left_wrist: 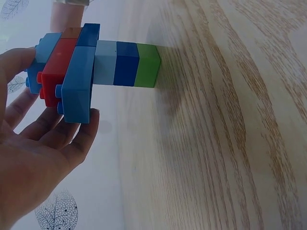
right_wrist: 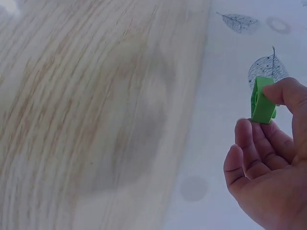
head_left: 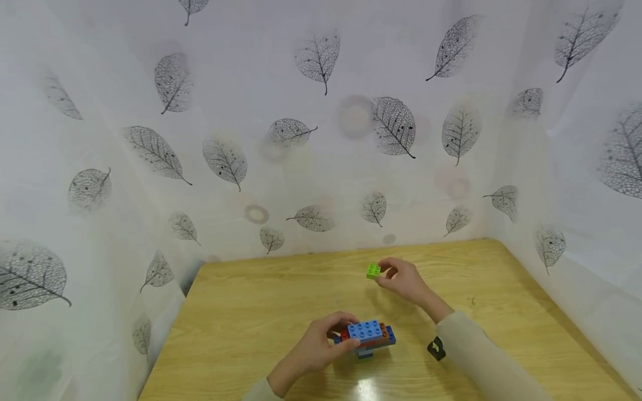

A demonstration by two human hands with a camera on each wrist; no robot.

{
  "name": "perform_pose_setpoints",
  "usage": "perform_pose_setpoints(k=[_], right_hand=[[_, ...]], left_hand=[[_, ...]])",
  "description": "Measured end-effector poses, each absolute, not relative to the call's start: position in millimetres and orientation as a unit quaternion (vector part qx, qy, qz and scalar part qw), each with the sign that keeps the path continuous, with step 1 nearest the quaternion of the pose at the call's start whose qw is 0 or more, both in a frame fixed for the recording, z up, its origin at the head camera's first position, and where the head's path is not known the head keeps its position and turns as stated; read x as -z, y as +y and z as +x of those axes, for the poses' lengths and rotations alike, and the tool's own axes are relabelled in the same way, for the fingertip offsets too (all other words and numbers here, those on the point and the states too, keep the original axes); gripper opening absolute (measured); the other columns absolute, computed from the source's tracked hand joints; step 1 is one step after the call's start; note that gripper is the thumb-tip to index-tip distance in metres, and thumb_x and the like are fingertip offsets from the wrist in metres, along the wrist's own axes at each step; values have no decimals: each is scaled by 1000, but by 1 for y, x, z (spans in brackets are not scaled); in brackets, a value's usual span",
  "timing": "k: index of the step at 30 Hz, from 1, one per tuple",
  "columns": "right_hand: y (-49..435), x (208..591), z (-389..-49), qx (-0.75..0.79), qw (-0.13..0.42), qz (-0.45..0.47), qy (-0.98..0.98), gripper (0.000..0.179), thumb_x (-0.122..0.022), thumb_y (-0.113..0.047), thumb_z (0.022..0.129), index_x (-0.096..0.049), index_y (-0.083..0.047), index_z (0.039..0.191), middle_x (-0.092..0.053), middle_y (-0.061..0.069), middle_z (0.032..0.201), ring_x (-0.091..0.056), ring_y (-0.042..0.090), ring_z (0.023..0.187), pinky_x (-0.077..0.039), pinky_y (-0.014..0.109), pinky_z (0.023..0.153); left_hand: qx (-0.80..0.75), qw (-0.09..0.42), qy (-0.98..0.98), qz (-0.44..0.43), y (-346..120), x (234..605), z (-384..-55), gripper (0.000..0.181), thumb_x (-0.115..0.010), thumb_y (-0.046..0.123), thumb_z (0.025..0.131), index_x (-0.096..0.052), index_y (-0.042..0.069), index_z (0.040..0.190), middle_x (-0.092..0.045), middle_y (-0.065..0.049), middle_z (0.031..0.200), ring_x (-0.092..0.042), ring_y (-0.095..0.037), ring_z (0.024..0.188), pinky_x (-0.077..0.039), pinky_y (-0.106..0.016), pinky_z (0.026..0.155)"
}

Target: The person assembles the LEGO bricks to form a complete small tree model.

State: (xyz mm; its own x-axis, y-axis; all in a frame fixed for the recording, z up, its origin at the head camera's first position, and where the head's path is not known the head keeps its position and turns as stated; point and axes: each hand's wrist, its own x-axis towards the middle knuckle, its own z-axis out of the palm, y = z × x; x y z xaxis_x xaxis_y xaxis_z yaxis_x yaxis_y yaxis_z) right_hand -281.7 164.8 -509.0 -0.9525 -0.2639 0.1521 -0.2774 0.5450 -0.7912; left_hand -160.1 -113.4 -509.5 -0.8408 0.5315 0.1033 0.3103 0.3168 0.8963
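Observation:
My left hand (head_left: 321, 342) grips a built block model (head_left: 366, 331) between thumb and fingers near the front of the table. Its wide top has light blue, red, brown and dark blue bricks. In the left wrist view a narrow column (left_wrist: 127, 63) of pale blue, dark blue and green bricks stands under that top, its green end at the tabletop. Farther back and to the right, my right hand (head_left: 403, 281) pinches a small bright green brick (head_left: 373, 271) by thumb and fingertips. The right wrist view shows this green brick (right_wrist: 263, 100) held above the table, its hollow underside turned sideways.
The wooden table (head_left: 251, 312) meets a white curtain (head_left: 321, 167) with leaf prints at the back and both sides. A small black object (head_left: 436, 348) shows beside the right sleeve (head_left: 486, 356).

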Motion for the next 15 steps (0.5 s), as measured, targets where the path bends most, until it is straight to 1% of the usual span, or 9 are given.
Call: perform_pose_setpoints(k=[5,12,15], right_hand=[[162,500,-270,-448,12,185,-875,41,-80,-21,92,-68,-3,127,-71,16,115,-63,15,89,-51,27,62],[158,488,-252,-434,11,215,-875,37,-81,-22,91,-71,-10,125,-70,4,110,-63,8,87,-50,26,74],[158,483,-245,-432,6,231,-871,37,-81,-23,92,-71,-12,125,-70,2,110,-63,8,88,-51,26,73]], left_hand=[[-526,111,802,260,-114,509,-160,33,-69,36,103,-66,22,132,-75,-4,121,-68,-3,102,-56,-24,88],[-532,115,797,261,-113,509,-160,32,-69,34,103,-66,22,132,-75,-5,120,-68,-3,102,-56,-24,88],[-533,112,796,264,-113,509,-160,32,-69,33,103,-66,21,132,-76,-6,120,-68,-3,102,-56,-24,87]])
